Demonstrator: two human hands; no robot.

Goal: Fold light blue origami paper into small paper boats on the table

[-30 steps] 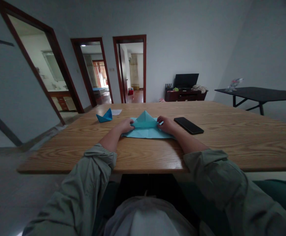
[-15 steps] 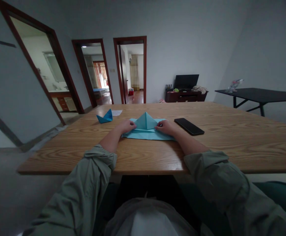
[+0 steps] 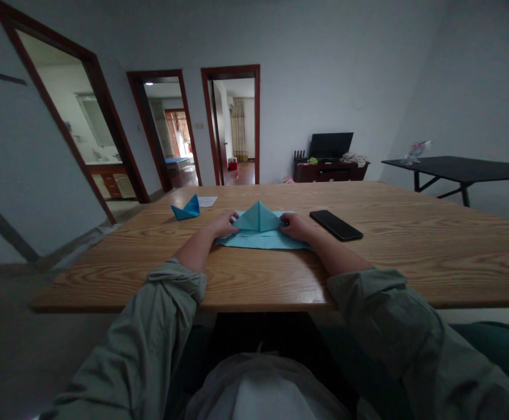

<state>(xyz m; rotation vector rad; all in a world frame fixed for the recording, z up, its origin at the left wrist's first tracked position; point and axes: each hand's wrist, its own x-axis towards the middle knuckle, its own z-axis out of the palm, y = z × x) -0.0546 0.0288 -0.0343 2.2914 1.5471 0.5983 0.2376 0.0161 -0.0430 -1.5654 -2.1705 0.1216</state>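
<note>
A light blue sheet of paper (image 3: 258, 230), partly folded with a triangular peak standing up in the middle, lies on the wooden table (image 3: 281, 274) in front of me. My left hand (image 3: 223, 225) pinches the left corner of the raised fold. My right hand (image 3: 295, 226) pinches the right corner of it. Both forearms rest on the table, with grey-green sleeves pushed back.
A finished darker blue paper boat (image 3: 186, 208) sits at the far left of the table beside a small white slip (image 3: 207, 200). A black phone (image 3: 335, 224) lies right of my right hand. Behind are open doorways, a TV stand and a black side table (image 3: 464, 168).
The raised triangular fold has been pressed a little lower and both hands have shifted slightly along its corners. The paper stays in the same place.
</note>
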